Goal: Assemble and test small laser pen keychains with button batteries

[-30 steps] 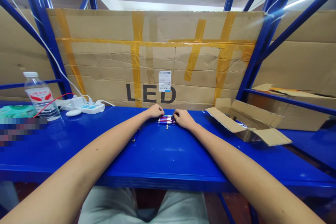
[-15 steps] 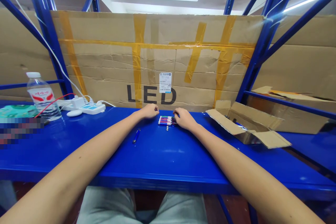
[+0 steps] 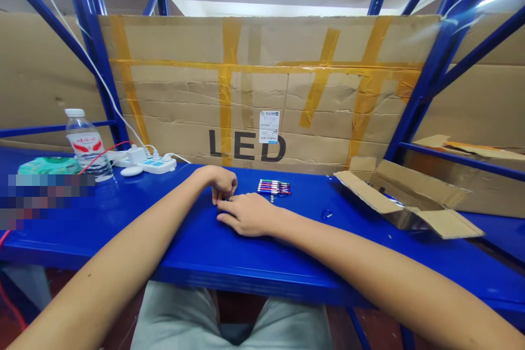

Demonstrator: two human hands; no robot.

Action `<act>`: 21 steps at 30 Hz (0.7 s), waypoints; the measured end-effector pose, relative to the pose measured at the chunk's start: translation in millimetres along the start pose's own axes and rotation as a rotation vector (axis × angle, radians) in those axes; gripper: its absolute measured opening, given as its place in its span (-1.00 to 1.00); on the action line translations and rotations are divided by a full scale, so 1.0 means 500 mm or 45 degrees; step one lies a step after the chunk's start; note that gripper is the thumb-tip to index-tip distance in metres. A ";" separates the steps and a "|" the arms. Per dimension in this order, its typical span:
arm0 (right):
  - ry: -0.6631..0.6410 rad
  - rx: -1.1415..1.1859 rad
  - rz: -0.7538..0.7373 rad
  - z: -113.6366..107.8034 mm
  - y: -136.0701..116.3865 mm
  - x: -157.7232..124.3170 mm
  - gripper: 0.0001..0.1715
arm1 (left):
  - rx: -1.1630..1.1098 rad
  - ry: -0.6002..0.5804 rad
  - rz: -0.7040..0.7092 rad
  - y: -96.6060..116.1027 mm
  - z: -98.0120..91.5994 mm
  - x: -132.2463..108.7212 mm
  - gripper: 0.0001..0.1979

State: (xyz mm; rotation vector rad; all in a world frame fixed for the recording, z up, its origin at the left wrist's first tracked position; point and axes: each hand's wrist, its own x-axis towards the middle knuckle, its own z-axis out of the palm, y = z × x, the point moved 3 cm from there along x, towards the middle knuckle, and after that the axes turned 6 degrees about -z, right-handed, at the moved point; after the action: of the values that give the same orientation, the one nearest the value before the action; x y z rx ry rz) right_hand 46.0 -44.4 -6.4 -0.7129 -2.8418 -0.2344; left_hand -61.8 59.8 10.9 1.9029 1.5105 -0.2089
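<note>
Right hand (image 3: 248,215), fingers part-spread, small dark piece (image 3: 225,198) at its fingertips, mostly hidden, left hand (image 3: 221,181), fingers curled down over it, either grip untellable, seemingly mid fine handling calling for steady fingertips; beyond, silver bits (image 3: 272,198), coloured tubes (image 3: 268,187).

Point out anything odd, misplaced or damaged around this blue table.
A small dark-blue loop looks stray, lying right of the neat row of shiny multicoloured tubes. Behind, the large brown cardboard is creased.
</note>
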 end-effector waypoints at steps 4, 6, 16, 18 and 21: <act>-0.097 0.058 0.014 -0.011 0.005 -0.002 -0.74 | 0.039 0.016 0.011 0.004 0.004 -0.003 -0.92; -0.236 0.272 -0.016 -0.034 0.022 -0.034 -0.89 | 0.046 0.023 0.022 0.008 0.007 -0.007 -0.92; 0.287 0.872 0.694 -0.113 0.305 -0.259 -0.71 | 0.215 0.358 0.638 0.145 0.104 -0.034 -0.89; 0.438 0.795 0.774 -0.102 0.323 -0.266 -0.71 | 0.271 0.472 0.805 0.174 0.131 -0.042 -0.88; 0.508 0.747 0.777 -0.085 0.317 -0.252 -0.67 | 0.324 0.497 0.862 0.187 0.149 -0.046 -0.92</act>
State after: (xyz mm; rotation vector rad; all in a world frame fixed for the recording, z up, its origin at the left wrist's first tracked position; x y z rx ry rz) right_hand 237.7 28.6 21.9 -1.1680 -2.0316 0.4739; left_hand 37.0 -11.2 5.8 2.6588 1.0035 0.3078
